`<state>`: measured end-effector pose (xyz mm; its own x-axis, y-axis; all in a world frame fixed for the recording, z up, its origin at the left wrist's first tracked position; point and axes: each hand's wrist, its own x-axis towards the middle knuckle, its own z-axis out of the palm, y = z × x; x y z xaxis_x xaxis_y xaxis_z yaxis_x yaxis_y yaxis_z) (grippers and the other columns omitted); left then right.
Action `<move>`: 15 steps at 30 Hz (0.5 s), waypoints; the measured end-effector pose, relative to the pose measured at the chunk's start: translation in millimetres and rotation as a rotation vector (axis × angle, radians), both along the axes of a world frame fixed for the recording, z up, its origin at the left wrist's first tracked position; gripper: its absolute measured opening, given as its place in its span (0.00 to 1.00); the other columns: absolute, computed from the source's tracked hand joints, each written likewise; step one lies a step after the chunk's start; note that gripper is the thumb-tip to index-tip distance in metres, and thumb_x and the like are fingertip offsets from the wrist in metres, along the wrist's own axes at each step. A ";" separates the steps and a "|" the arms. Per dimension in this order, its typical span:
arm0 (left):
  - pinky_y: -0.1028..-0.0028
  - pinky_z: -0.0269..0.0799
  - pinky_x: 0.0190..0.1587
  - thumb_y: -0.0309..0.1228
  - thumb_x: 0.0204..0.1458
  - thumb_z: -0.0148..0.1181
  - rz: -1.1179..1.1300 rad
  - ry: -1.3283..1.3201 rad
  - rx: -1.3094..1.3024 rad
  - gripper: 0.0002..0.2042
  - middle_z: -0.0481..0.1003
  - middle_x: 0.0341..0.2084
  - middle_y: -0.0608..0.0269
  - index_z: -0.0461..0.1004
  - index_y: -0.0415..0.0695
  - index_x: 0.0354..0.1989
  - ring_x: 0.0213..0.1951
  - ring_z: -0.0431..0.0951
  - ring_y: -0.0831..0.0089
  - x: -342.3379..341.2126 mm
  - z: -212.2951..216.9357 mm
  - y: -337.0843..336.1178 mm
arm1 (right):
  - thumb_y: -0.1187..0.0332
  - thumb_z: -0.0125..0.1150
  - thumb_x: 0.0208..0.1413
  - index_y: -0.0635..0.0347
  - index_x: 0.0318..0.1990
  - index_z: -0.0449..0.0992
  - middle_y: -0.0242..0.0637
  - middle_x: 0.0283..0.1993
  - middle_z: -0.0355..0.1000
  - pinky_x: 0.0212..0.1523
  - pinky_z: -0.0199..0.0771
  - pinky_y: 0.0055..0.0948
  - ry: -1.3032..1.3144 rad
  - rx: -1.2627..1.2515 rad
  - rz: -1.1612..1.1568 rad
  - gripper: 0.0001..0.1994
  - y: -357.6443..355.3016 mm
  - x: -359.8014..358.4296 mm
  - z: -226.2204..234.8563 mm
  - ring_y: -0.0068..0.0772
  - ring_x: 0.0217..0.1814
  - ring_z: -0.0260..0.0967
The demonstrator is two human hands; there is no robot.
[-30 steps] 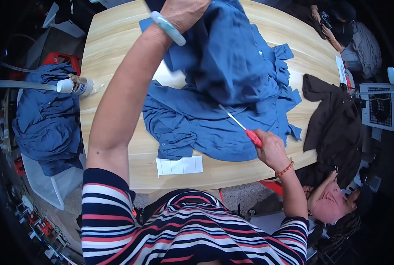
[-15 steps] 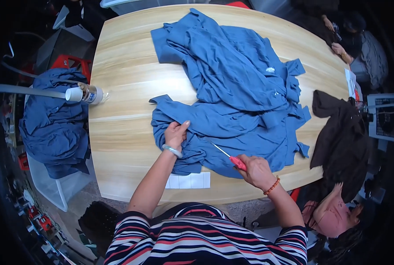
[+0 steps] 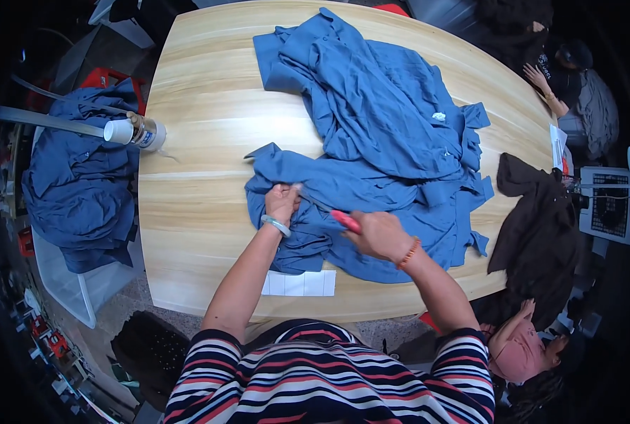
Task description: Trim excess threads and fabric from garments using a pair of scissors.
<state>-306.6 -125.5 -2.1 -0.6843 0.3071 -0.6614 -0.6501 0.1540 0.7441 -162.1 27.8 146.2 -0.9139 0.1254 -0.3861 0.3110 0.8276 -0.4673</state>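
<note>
"Fingers (image 3: pixel 285 193) are holding what?"
"Those of the right hand (image 3: pixel 380 237) are clamping a red-handled tool with a slim metal shaft (image 3: pixel 345 221), which is slanting up-left toward the left hand (image 3: pixel 282 204). Whether the left fingers are pinching, I cannot tell."
"And the blue cloth garment (image 3: pixel 438 225)?"
"Lying beneath and right of the left fingers on the pale wooden table (image 3: pixel 198 212), looking rumpled."

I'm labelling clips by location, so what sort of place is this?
Probably a clothing workshop: blue clothes lie across a large table, a blue heap sits to its left, and a person in pink is beside dark cloth at the right.
</note>
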 end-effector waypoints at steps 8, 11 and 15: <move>0.65 0.62 0.46 0.36 0.41 0.68 -0.727 1.141 -0.502 0.14 0.73 0.36 0.60 0.75 0.44 0.35 0.44 0.69 0.60 19.8 39.6 -39.2 | 0.56 0.59 0.54 0.57 0.36 0.70 0.49 0.24 0.71 0.30 0.69 0.49 -0.097 0.005 -0.192 0.14 10.8 94.3 -0.2 0.54 0.29 0.71; 0.66 0.66 0.41 0.32 0.47 0.62 -0.629 1.008 -0.256 0.09 0.75 0.33 0.59 0.78 0.41 0.35 0.37 0.73 0.60 1.3 37.6 -30.7 | 0.58 0.60 0.53 0.56 0.37 0.70 0.48 0.24 0.71 0.30 0.70 0.47 -0.053 -0.001 -0.208 0.12 -0.8 93.5 6.3 0.52 0.29 0.71; 0.80 0.70 0.39 0.27 0.55 0.58 -0.601 0.423 0.122 0.10 0.77 0.33 0.66 0.76 0.35 0.43 0.35 0.74 0.82 -28.1 65.4 -31.1 | 0.61 0.61 0.52 0.56 0.38 0.70 0.48 0.24 0.71 0.31 0.70 0.45 0.008 0.002 -0.230 0.11 -4.1 88.1 19.2 0.51 0.30 0.71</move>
<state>-334.7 -156.6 63.4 -0.5638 0.7632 -0.3155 -0.1338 0.2926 0.9468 -74.0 23.7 165.4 -0.8641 0.3314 -0.3788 0.4879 0.7363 -0.4688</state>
